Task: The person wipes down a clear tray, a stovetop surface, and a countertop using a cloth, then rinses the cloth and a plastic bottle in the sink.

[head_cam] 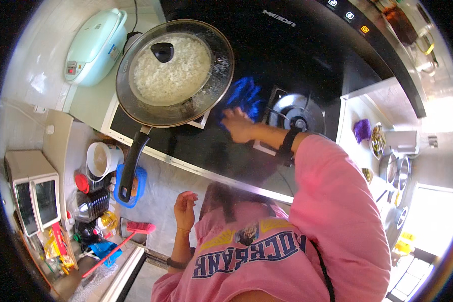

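My right hand (238,125) is on a bunched blue cloth (245,99) on the black glass hob (219,151), between the two burners. Its fingers are curled onto the cloth, and the cloth looks blurred. My left hand (185,207) is held in front of the pink shirt, short of the hob's front edge, with nothing in it and its fingers loosely bent. A frying pan with a glass lid (219,79) stands over the left burner, with white rice-like food (185,71) visible through the glass. Its black handle (134,162) juts out past the front edge.
The bare right gas burner (298,117) lies beside my right forearm. A mint rice cooker (94,45) stands at the back left. Below left are a white bucket (115,154), a blue basket (139,188) and a red broom (117,247). A range hood (385,56) overhangs the hob.
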### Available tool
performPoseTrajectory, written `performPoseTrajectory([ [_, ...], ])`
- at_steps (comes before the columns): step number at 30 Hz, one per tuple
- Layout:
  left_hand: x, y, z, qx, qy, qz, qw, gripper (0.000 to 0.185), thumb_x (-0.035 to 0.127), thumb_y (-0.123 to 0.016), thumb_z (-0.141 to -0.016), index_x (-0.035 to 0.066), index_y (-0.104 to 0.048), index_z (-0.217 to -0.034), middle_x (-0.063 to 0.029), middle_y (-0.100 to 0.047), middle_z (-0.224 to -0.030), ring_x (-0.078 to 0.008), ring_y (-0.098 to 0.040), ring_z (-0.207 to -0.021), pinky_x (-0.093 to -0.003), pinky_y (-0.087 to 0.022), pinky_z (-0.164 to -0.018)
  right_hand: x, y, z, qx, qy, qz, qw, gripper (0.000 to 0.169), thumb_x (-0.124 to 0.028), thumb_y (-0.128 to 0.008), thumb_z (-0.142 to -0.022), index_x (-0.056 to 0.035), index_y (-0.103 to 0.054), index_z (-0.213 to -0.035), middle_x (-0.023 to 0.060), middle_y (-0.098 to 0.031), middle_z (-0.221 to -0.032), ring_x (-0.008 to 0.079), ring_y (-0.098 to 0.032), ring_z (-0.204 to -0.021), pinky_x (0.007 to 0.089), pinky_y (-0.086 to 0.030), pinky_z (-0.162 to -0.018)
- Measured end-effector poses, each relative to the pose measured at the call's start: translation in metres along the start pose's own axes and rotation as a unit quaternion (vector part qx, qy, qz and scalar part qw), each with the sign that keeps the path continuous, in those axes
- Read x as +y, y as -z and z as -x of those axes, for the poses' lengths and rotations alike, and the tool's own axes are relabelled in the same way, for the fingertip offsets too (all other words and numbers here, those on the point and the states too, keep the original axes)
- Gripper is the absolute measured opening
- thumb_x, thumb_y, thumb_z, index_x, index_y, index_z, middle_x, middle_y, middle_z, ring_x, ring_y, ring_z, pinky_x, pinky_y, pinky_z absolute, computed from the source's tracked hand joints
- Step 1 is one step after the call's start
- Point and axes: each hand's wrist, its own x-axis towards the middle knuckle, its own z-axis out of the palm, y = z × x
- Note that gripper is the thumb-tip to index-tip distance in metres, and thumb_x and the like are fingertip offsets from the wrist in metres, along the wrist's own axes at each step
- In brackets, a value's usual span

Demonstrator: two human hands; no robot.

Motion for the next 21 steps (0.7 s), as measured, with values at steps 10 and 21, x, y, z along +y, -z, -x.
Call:
performPoseTrajectory([
  [10, 0.021, -0.008, -0.045, -0.134, -0.062, -0.071, 0.986, 0.016, 0.014, -0.046, -0.086, 0.005, -0.051, -0.098, -0.0047, -0.059, -0.087, -0.0121, -0.056, -0.078, -0.0229, -0.043, -0.062, -0.074, -0.065, 0.126, 0.114, 0.130, -0.078, 0.982, 0.027, -0.010, -0.058, -0.059, -0.0078, -0.056, -0.085, 0.0058, -0.043, -0.104, 0.0257, -0.039, -0.096, 0.0350, -0.040, -0.073],
  [21, 0.027, -0.023, -0.047, -0.162, -0.026, -0.074, 0.984, 0.016, 0.009, -0.046, -0.085, 0.003, -0.051, -0.099, -0.0051, -0.058, -0.086, -0.0113, -0.055, -0.078, -0.0218, -0.042, -0.065, -0.047, 0.006, 0.105, 0.478, -0.228, -0.304, 0.792, 0.025, -0.004, -0.056, -0.062, -0.0047, -0.047, -0.085, 0.0142, -0.045, -0.088, 0.0338, -0.041, -0.088, 0.0410, -0.036, -0.079],
])
